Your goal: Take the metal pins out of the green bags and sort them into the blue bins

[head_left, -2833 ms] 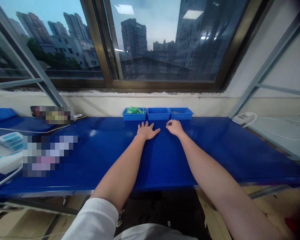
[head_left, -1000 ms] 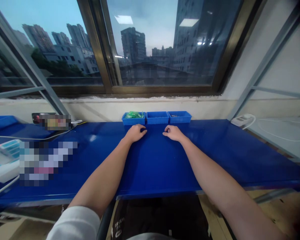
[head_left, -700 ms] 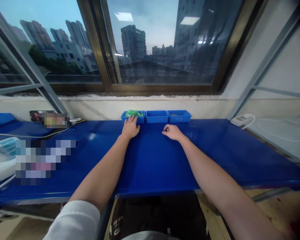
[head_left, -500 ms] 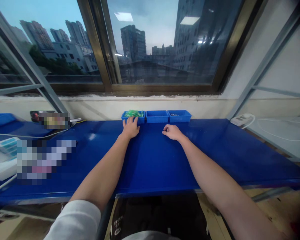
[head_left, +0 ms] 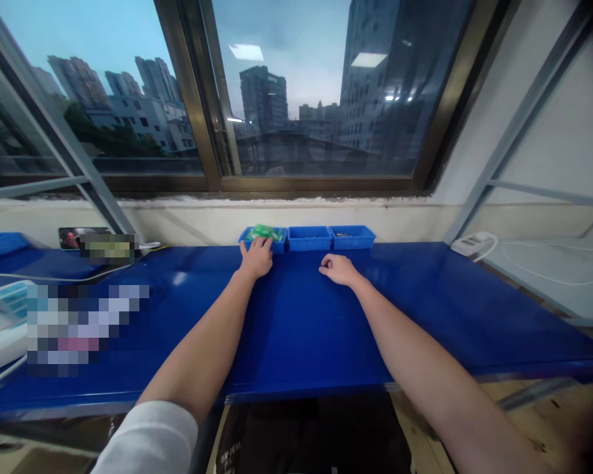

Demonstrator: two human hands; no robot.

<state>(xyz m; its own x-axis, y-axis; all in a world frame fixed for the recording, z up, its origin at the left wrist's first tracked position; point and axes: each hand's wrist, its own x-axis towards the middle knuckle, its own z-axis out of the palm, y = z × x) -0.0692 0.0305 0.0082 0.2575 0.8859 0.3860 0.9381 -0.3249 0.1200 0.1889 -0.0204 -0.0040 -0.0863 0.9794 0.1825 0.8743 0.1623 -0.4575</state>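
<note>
My left hand (head_left: pixel 257 257) is at the front of the left blue bin (head_left: pixel 278 247), fingers apart and overlapping its rim, with nothing in its grasp. Green plastic packets (head_left: pixel 263 232) lie in that bin. My right hand (head_left: pixel 339 269) rests over the blue table (head_left: pixel 309 329), in front of the other bins, its fingers curled with thumb and index together; whatever may be between them is too small to tell. The middle blue bin (head_left: pixel 310 243) shows no clear contents. Small metallic-looking pieces lie in the right blue bin (head_left: pixel 354 242).
At the left are a blue tray (head_left: pixel 0 245), a phone-like device (head_left: pixel 69 238), a white and blue object (head_left: pixel 10 309), blurred items and a white cable. A white power strip (head_left: pixel 474 243) sits at the right back corner. Grey metal posts flank the table.
The whole view has tilted up slightly, so the bins and table appear lower. My hands keep nearly the same places; the left hand has drawn back slightly from the green packets.
</note>
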